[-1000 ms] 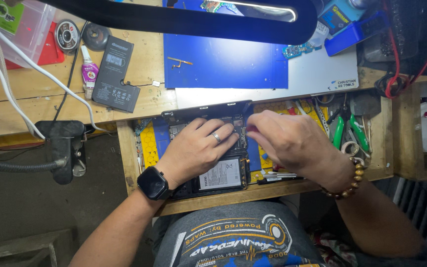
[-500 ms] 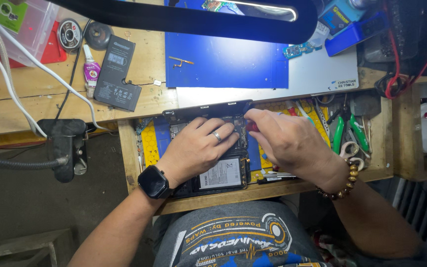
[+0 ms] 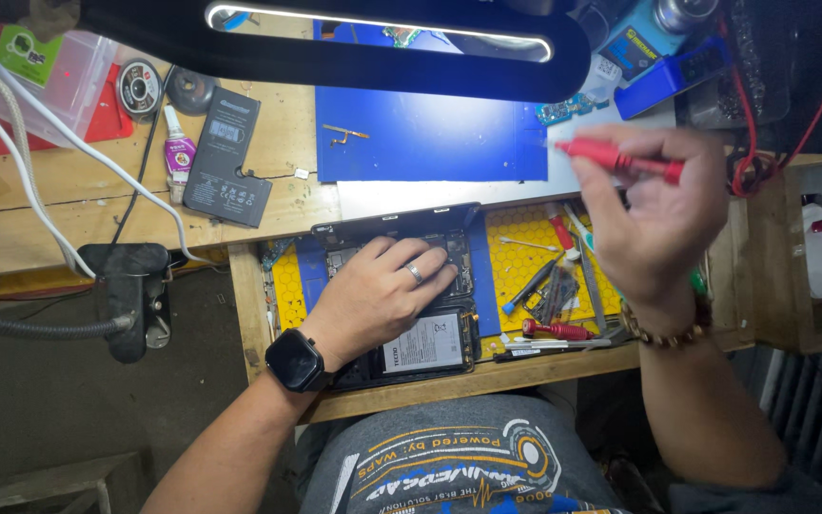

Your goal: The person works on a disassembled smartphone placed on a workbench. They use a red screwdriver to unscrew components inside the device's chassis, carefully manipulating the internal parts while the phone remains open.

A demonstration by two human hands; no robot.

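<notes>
Right hand (image 3: 658,214), raised at right of frame, pinches a slim red-handled screwdriver (image 3: 620,160) above the yellow honeycomb tool tray (image 3: 525,238). Left hand (image 3: 378,295), fingers spread flat, presses the opened black tablet with exposed battery (image 3: 425,343) at centre. Beyond its upper edge lies a blue work mat (image 3: 430,138), largely bare.

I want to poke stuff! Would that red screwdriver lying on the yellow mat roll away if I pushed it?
Probably a little. The red screwdriver looks round and slim, so a sideways push could roll it. It likely wouldn't go far: other tools lie close beside it on the yellow mat. It looks stiff and light.
</notes>
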